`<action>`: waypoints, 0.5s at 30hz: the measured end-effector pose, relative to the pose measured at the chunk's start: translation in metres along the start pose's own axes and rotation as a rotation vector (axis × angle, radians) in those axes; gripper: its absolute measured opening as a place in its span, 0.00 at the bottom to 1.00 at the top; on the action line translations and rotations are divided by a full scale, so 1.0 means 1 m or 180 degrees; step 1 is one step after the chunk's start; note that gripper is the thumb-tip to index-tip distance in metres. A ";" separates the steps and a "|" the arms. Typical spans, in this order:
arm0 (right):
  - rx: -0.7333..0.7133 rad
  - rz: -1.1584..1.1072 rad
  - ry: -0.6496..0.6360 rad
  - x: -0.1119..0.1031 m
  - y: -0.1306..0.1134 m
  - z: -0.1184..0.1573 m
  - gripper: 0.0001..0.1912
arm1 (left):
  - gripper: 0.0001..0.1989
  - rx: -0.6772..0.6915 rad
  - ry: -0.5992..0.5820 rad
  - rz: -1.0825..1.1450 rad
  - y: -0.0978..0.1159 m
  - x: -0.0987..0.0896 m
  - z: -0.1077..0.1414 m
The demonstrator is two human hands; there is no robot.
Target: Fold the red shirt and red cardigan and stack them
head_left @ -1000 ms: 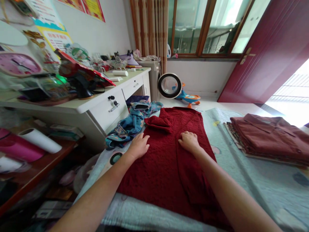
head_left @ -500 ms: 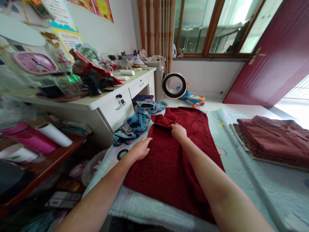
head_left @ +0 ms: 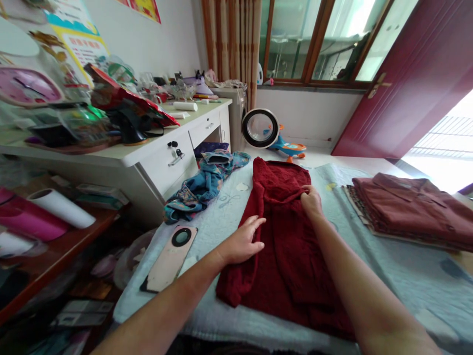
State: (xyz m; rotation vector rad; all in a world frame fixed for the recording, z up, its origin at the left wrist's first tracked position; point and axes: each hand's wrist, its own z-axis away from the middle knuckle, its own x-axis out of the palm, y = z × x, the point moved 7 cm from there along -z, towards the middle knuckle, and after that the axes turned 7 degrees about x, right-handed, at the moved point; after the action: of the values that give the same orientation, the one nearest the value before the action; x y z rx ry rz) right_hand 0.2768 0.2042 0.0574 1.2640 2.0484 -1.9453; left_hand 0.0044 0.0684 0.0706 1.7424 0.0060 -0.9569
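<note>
A dark red knitted sweater (head_left: 288, 236) lies on the light blue bed cover (head_left: 207, 276), its left side folded inward over the body. My right hand (head_left: 311, 201) pinches a fold of the sweater near its upper right part. Lower and to the left, my left hand (head_left: 246, 240) rests at the sweater's folded left edge, fingers stretched out and thumb apart. A smartphone (head_left: 166, 264) lies face down on the cover left of my left forearm. Behind it is a crumpled blue patterned garment (head_left: 203, 187).
A stack of folded clothes (head_left: 414, 207) with a brownish-red shirt on top sits at the right. Along the left stands a white desk (head_left: 148, 162) crowded with items. Beyond the bed are a washing machine's open round door (head_left: 260, 129), a blue ride-on toy (head_left: 286, 147) and a red door (head_left: 384, 88).
My right hand has carried the sweater's left side over to the right, narrowing the sweater. My left hand has moved right and down. The phone, mostly covered before, now shows fully.
</note>
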 end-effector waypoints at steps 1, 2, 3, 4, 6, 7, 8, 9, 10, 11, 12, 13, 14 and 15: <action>0.0005 0.0117 0.0036 -0.005 0.005 0.003 0.22 | 0.37 0.0012 -0.0178 0.0072 0.001 0.012 0.000; -0.0049 0.0249 0.0087 -0.010 0.006 0.007 0.24 | 0.36 0.0046 -0.0338 0.0109 0.002 0.022 -0.001; -0.0147 0.0404 0.0141 -0.013 0.004 0.012 0.25 | 0.34 0.0119 -0.0430 0.0091 0.003 0.029 -0.001; -0.0281 0.0562 0.0180 -0.015 -0.001 0.018 0.26 | 0.30 0.0226 -0.0421 0.0016 0.005 0.032 -0.001; -0.0603 0.0801 0.0124 -0.015 -0.016 0.032 0.25 | 0.24 0.0458 -0.0118 -0.0307 0.009 0.025 -0.001; -0.0790 0.0914 -0.0005 -0.012 -0.025 0.040 0.24 | 0.23 0.0520 0.0125 -0.0530 0.008 0.017 -0.001; -0.0973 0.1046 -0.0174 -0.007 -0.034 0.048 0.23 | 0.22 0.0525 0.0371 -0.0780 0.006 0.009 0.000; -0.1171 0.1257 -0.0345 -0.001 -0.042 0.056 0.23 | 0.22 0.0470 0.0584 -0.1047 0.002 0.002 0.001; -0.1348 0.1511 -0.0490 0.004 -0.049 0.063 0.24 | 0.22 0.0369 0.0737 -0.1313 -0.004 -0.004 0.003; -0.1485 0.1774 -0.0593 0.009 -0.053 0.069 0.24 | 0.22 0.0245 0.0813 -0.1551 -0.012 -0.007 0.004; -0.1566 0.2001 -0.0649 0.013 -0.056 0.073 0.24 | 0.23 0.0119 0.0806 -0.1732 -0.020 -0.007 0.005; -0.1576 0.2143 -0.0662 0.015 -0.056 0.074 0.22 | 0.24 0.0011 0.0719 -0.1850 -0.028 -0.004 0.006; -0.1538 0.2197 -0.0663 0.016 -0.055 0.073 0.19 | 0.26 -0.0060 0.0576 -0.1913 -0.035 0.001 0.007; -0.1470 0.2155 -0.0664 0.017 -0.053 0.070 0.16 | 0.27 -0.0093 0.0425 -0.1941 -0.041 0.008 0.007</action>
State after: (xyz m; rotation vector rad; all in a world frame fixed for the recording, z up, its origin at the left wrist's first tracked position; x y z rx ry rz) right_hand 0.2014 0.1594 0.0771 1.3262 1.5474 -1.1673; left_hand -0.0132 0.0758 0.0326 1.8068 0.6660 -1.2581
